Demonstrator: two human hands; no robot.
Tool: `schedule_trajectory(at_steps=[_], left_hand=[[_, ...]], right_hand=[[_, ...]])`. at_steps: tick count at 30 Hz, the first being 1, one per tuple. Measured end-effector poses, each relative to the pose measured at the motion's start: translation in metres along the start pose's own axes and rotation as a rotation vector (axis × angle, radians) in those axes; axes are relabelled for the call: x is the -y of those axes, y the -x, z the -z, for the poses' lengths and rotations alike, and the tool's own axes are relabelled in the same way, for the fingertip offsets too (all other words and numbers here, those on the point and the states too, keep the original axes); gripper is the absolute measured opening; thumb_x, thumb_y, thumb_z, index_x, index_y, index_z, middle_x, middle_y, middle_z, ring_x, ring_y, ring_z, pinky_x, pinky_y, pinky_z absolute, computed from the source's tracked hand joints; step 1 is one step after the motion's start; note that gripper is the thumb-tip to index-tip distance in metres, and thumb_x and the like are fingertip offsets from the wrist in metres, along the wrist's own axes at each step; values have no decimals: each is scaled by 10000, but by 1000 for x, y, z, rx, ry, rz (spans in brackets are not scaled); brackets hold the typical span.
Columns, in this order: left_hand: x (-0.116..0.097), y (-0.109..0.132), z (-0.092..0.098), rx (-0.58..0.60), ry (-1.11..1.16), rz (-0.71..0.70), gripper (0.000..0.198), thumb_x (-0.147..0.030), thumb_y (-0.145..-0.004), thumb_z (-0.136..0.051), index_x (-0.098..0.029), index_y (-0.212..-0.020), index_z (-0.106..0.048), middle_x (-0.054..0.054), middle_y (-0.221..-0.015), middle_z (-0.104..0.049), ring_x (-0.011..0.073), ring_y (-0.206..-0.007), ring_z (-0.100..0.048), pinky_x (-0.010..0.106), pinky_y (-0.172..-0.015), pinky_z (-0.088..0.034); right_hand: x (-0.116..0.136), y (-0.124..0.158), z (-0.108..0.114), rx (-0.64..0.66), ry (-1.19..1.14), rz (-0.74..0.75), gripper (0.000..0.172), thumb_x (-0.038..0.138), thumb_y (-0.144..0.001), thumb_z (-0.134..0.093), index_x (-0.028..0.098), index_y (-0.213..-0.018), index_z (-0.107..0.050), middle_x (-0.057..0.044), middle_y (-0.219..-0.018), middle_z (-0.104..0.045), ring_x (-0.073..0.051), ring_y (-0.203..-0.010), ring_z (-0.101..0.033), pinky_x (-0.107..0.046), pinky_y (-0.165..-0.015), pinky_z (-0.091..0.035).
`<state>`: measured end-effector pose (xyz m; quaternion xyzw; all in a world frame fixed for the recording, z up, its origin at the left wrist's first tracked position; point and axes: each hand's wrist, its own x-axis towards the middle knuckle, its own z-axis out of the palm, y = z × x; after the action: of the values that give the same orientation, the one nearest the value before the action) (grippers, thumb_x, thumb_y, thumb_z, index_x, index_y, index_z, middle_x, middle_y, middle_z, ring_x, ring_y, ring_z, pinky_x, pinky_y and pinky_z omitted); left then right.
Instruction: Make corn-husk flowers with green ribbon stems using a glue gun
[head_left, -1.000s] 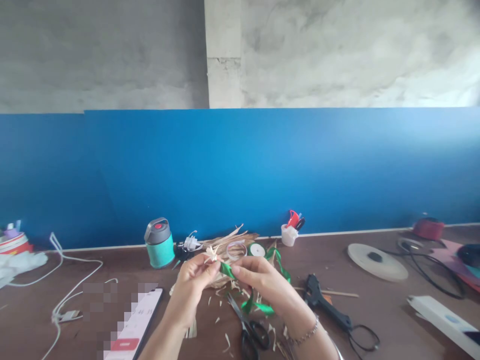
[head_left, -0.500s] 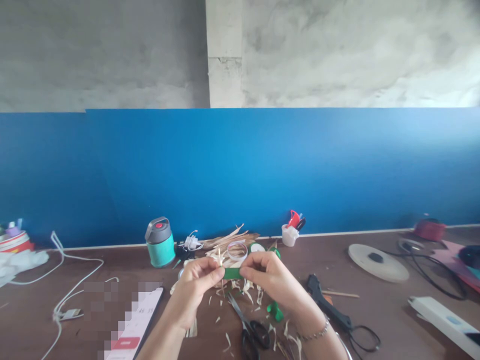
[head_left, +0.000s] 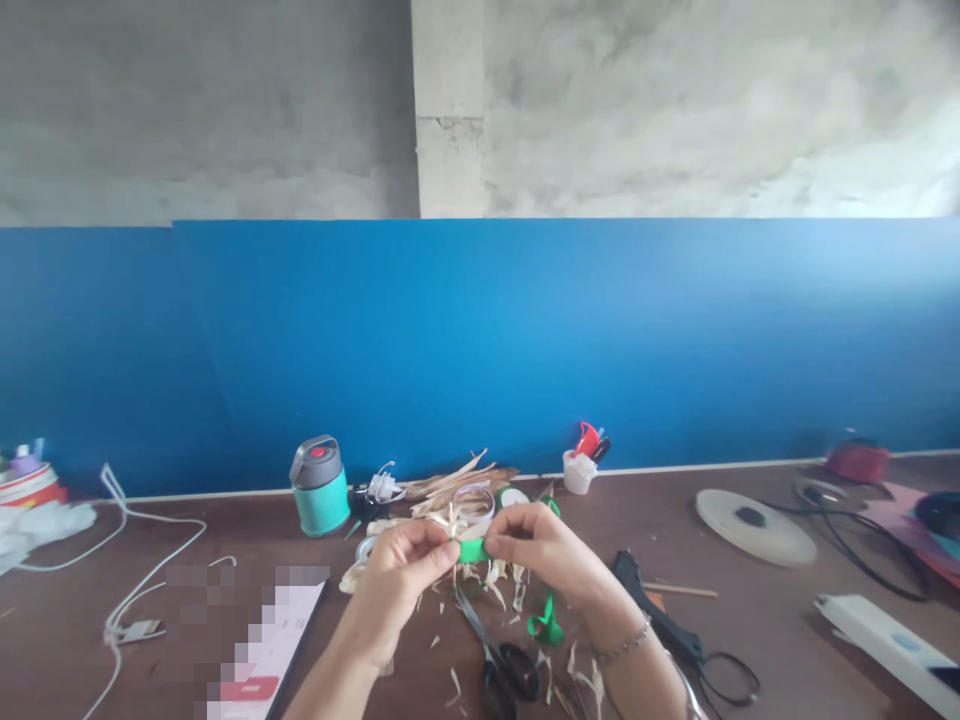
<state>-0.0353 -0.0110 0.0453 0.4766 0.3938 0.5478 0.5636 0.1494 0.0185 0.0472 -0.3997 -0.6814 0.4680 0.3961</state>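
My left hand [head_left: 401,580] is closed in a pinch on a small pale flower-like piece [head_left: 452,522], its thin petals sticking up above my fingertips. A short band of green tape [head_left: 472,551] stretches from there to my right hand [head_left: 536,550], whose thumb and forefinger pinch its other end. The stem of the pale piece is mostly hidden behind my fingers. Below the hands lie black-handled scissors [head_left: 510,672] with their blades pointing up and away. A curled length of green tape [head_left: 547,622] rests on the table beside my right wrist.
Pale husk scraps [head_left: 496,585] and a pile of dried husks [head_left: 457,480] lie around the hands. A teal jar [head_left: 322,505] stands behind left, a white cup of pens [head_left: 579,472] behind right. A phone [head_left: 274,640], a black glue gun [head_left: 660,610] and a round lid [head_left: 754,528] flank the workspace.
Both hands have shifted slightly right with the pale piece and the tape. The tape band has turned and looks brighter. The curled green tape on the table stands up a little more.
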Motion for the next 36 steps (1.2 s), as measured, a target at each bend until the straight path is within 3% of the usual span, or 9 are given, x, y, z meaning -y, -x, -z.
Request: schedule_trajectory(at_steps=[4,7,12,19,28,32,36], left_hand=[[5,-2,0,5,-211,-66,161,-309,-682,-707,-152,-683,-672,22,-673,-650,157,-670,-544,255,-647,-392],[7,-4,2,-5,-284,-77,167,-304,-684,-692,-141,-689,-658,29,-665,-637,166,-663,-548,271,-644,-398],[5,-3,-2,-37,-169,-62,313,-258,-647,-719,-185,-889,-533,-46,-575,-578,126,-569,-516,233,-552,-363],[2,2,-7,2,-133,-27,456,-272,-632,-748,-220,-933,-410,-82,-555,-546,90,-506,-466,203,-494,-300],[0,4,-7,67,-178,-15,546,-266,-646,-726,-213,-1083,-404,-66,-601,-567,118,-563,-522,228,-544,-362],[3,3,-8,11,-314,-105,531,-252,-701,-659,-230,-1155,-385,-63,-644,-562,135,-574,-548,239,-536,-381],[8,4,-11,-136,-506,-281,441,-201,-722,-602,-239,-1126,-427,-31,-708,-617,191,-717,-620,304,-673,-440]], right_hand=[[2,0,1,39,64,18,192,349,-741,-649,165,-723,-700,8,-614,-563,-115,-564,-440,-240,-533,-319],[4,1,-2,-7,40,41,283,428,-758,-636,176,-864,-710,-10,-706,-603,-120,-591,-454,-243,-542,-331],[4,0,-13,-21,-139,-19,332,478,-749,-650,157,-673,-680,32,-544,-490,-96,-527,-384,-235,-494,-272],[4,0,-28,7,-506,-140,257,353,-574,-808,139,-625,-673,5,-603,-619,-106,-585,-525,-231,-585,-367],[0,-2,-29,102,-574,-188,196,245,-564,-790,107,-597,-655,-13,-568,-612,-118,-562,-529,-241,-563,-359],[4,-2,-37,-4,-619,-155,209,229,-537,-795,120,-552,-618,-6,-547,-603,-108,-541,-508,-236,-563,-351],[6,-3,-48,-128,-675,-142,228,229,-512,-803,147,-530,-591,12,-548,-596,-107,-531,-492,-229,-549,-346]])
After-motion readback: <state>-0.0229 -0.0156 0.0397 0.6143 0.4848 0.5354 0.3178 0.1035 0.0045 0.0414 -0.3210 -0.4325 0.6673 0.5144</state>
